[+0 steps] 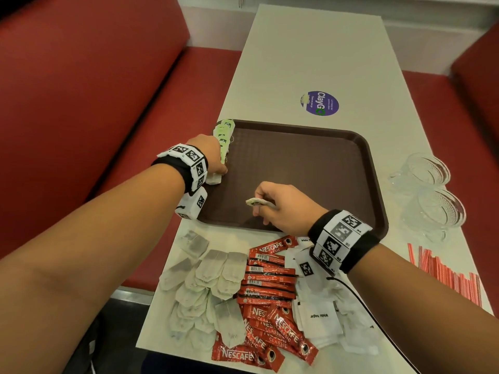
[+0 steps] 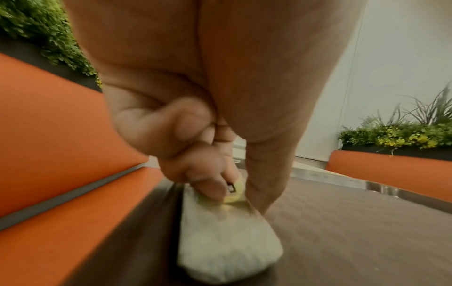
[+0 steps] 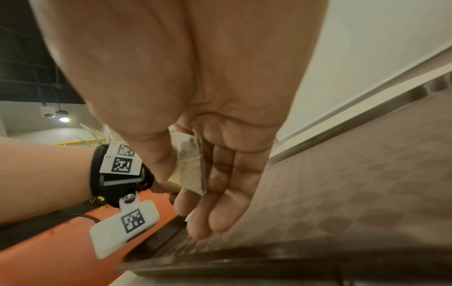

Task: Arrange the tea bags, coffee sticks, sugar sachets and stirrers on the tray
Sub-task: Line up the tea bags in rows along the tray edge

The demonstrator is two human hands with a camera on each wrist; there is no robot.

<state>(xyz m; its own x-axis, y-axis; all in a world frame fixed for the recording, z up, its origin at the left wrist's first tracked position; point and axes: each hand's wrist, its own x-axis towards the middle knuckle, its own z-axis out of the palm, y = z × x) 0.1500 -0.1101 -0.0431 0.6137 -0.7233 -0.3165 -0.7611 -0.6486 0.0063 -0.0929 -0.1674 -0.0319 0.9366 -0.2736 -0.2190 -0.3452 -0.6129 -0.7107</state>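
brown tray (image 1: 351, 168) sits mid desk (image 1: 310, 58), long side toward the person. left hand (image 1: 209, 153) is at the tray's left edge, fingers (image 2: 208, 185) curled down pinching the green tags of a row of tea bags (image 1: 225, 139) laid along that edge; exact count of that row unclear, about five tags show. the left wrist view shows one white bag (image 2: 225, 247) lying on the tray floor under the fingertips. right hand (image 1: 280, 206) hovers over the tray's near part, thumb and fingers gripping one tea bag (image 1: 256, 202) with its tag end pointing left; in the right wrist view the bag (image 3: 190, 164) sits between thumb and forefinger, other fingers loosely extended.

on the desk just in front of the tray: a pile of loose tea bags (image 1: 205, 287) at left, roughly fifteen to twenty, overlapping so no exact count. beside them red coffee sticks (image 1: 270, 287), about fifteen, stacked in a column then fanned out near the desk edge. right of those, white sugar sachets (image 1: 321, 317) heaped, count unclear, partly under the right wrist. red-and-white striped stirrers (image 1: 445, 273) lie in a spread at far right, too many and too thin to count.

two clear glass cups (image 1: 429, 190) stand right of the tray. one round purple sticker (image 1: 320, 103) is on the desk beyond the tray. red bench seats (image 1: 94, 90) flank the desk.
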